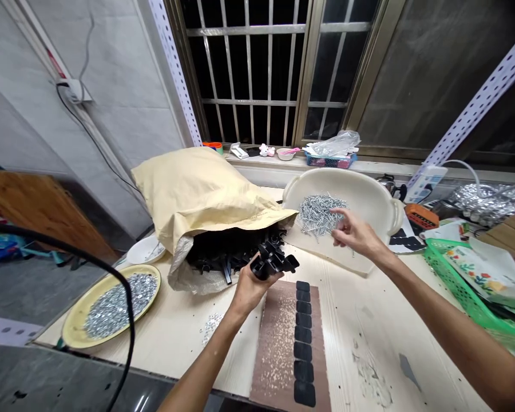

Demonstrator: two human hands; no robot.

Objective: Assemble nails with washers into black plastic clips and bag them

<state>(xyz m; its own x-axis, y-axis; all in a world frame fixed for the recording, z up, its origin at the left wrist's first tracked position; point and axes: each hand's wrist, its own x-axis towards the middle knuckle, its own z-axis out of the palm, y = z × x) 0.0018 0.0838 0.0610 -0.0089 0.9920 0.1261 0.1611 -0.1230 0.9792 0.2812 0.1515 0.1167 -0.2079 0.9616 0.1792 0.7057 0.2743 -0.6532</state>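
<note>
Black plastic parts [271, 260] sit gripped in my left hand [251, 292]. My open right hand [356, 234] hovers just beside the nails [320, 214] in the white tray [360, 197].

No legible text, label, brand, number or sign is found in the head view. Possible markings are noted on the white power strip [426, 183], the small packet [239, 150] on the window sill [309, 163], and the red strip [56, 63] on the wall trunking [47, 48]. Each is too small or blurred to read.
</note>
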